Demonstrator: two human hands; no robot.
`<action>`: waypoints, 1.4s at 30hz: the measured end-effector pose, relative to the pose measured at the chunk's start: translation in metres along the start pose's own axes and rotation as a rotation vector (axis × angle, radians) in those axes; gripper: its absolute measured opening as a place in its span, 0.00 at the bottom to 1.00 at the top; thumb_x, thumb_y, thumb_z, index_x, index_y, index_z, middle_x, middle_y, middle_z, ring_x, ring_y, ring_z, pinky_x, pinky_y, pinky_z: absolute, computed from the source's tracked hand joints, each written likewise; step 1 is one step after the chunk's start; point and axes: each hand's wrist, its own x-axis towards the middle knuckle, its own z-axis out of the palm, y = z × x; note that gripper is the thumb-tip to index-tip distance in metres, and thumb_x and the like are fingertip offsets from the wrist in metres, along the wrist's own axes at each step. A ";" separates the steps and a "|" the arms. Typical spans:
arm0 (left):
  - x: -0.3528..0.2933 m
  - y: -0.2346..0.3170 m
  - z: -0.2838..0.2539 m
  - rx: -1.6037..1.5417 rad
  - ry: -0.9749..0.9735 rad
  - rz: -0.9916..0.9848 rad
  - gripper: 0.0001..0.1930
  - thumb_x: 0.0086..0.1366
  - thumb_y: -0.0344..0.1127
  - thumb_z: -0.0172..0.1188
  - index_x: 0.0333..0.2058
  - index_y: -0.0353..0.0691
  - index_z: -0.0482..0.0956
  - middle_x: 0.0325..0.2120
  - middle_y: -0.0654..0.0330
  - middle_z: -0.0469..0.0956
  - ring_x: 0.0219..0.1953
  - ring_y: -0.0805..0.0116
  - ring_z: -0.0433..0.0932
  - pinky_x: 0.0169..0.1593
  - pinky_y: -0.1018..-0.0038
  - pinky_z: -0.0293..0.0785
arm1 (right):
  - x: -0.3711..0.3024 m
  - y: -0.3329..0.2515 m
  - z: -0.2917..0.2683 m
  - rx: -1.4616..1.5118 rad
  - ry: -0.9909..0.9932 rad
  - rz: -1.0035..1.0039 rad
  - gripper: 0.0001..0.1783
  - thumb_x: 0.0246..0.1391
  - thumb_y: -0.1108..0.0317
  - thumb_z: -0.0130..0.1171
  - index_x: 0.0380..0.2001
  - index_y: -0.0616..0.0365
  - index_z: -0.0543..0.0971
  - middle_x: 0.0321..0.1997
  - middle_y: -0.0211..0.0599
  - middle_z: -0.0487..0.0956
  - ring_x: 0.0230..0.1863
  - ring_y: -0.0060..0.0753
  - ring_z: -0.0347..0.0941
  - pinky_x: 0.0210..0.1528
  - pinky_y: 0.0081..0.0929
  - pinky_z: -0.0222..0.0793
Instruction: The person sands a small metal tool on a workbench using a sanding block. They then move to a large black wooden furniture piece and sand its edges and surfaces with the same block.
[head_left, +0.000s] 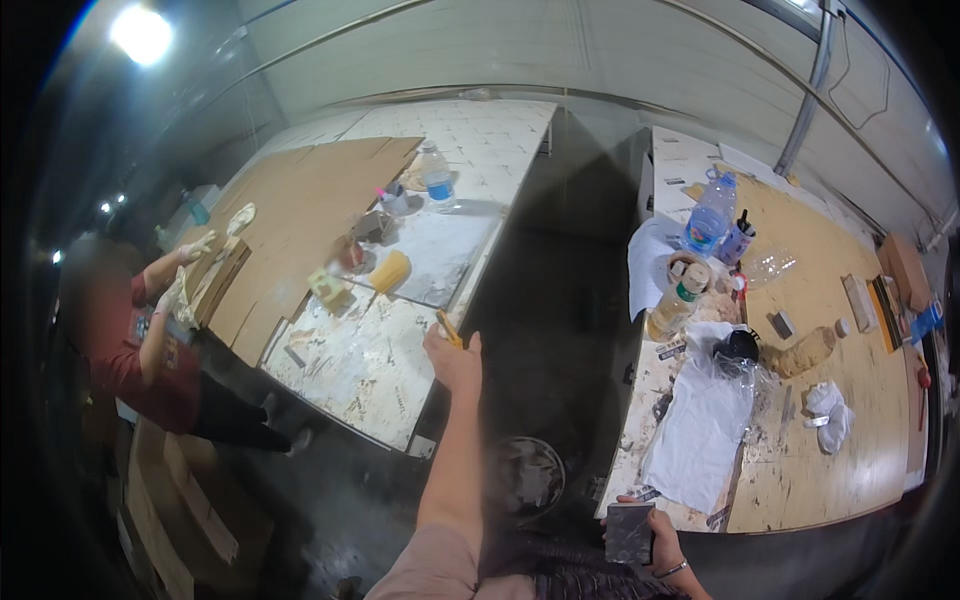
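Note:
My left hand (455, 362) is stretched forward at the near right edge of the left table (365, 375). Its fingers are closed round a slim yellow tool (449, 328) that looks like a utility knife. Low on the right, beside the front edge of the right table (790, 490), my right hand (668, 545) grips a flat, dark grey square block (629, 533). A white cloth (700, 440) lies on that table just beyond this hand. Past my left hand are a yellow sponge (390, 271) and a pale yellow block (328, 290).
On the left, a co-worker in a dark red top (140, 350) handles a wooden piece (222, 280) with gloved hands. Bottles (708, 215), a black-lidded container (738, 346) and crumpled white paper (828, 415) stand on the right table. A round bucket (530, 475) sits between the tables.

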 end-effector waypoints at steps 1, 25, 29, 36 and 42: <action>-0.002 0.001 -0.002 -0.004 0.006 0.002 0.39 0.54 0.40 0.75 0.60 0.33 0.64 0.57 0.44 0.68 0.60 0.43 0.68 0.61 0.56 0.68 | 0.000 -0.001 -0.002 -0.004 -0.004 -0.004 0.45 0.61 0.38 0.55 0.65 0.69 0.64 0.49 0.62 0.80 0.44 0.51 0.83 0.47 0.42 0.81; -0.392 0.029 -0.370 -0.280 -0.154 -0.218 0.56 0.61 0.55 0.68 0.72 0.28 0.42 0.71 0.36 0.51 0.73 0.45 0.54 0.72 0.65 0.55 | -0.072 0.091 0.148 -0.340 -0.820 0.110 0.33 0.69 0.46 0.48 0.67 0.56 0.64 0.55 0.39 0.75 0.53 0.34 0.75 0.57 0.33 0.72; -0.396 -0.012 -0.445 -0.288 0.010 -0.286 0.55 0.62 0.55 0.67 0.72 0.29 0.43 0.70 0.35 0.52 0.72 0.44 0.57 0.70 0.64 0.57 | -0.119 0.146 0.219 -0.279 -0.937 0.297 0.30 0.68 0.48 0.49 0.66 0.52 0.65 0.55 0.37 0.75 0.52 0.35 0.75 0.57 0.34 0.73; -0.433 -0.174 -0.593 -0.387 0.337 -0.388 0.46 0.68 0.42 0.64 0.73 0.32 0.44 0.68 0.43 0.59 0.69 0.55 0.61 0.69 0.64 0.59 | -0.201 0.308 0.353 -0.507 -1.185 0.517 0.35 0.62 0.70 0.53 0.72 0.60 0.60 0.39 0.24 0.72 0.34 0.16 0.63 0.38 0.17 0.63; -0.448 -0.239 -0.734 -0.720 0.688 -0.582 0.39 0.70 0.43 0.61 0.73 0.37 0.52 0.57 0.57 0.72 0.48 0.73 0.76 0.53 0.76 0.72 | -0.235 0.417 0.481 -0.854 -1.491 0.354 0.29 0.70 0.52 0.51 0.66 0.60 0.69 0.59 0.39 0.77 0.61 0.33 0.70 0.62 0.36 0.63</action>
